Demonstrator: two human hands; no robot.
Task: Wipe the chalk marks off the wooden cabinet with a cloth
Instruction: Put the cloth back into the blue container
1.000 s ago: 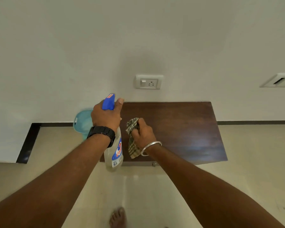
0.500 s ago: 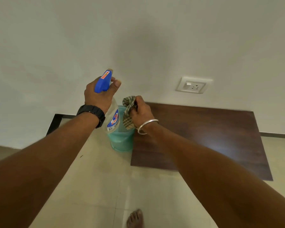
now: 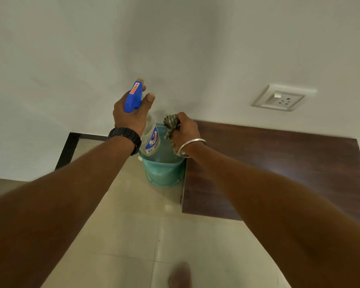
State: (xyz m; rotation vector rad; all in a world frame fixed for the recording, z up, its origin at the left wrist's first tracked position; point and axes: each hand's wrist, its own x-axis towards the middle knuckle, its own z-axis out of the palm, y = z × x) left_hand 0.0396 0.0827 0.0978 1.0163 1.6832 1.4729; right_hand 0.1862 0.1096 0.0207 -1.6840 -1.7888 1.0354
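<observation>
While left hand (image 3: 130, 117) grips spray bottle (image 3: 152, 140), right hand (image 3: 188, 130) clutches bunched cloth (image 3: 170, 122) over bucket (image 3: 164, 173), cabinet (image 3: 279, 161) shows no visible chalk: wiping seems done, stowing tools remains.

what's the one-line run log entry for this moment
left hand: grips spray bottle | right hand: grips checked cloth | teal bucket: on floor beside cabinet, below both hands | cabinet: no hand on it

Cabinet top (image 3: 279, 163): dark wood grain, semi-gloss sheen. Cloth (image 3: 170, 125): checked woven fabric. Spray bottle (image 3: 151, 136): clear plastic, blue head. Bucket (image 3: 164, 173): teal, probably plastic. Bangle (image 3: 190, 145): polished metal.
</observation>
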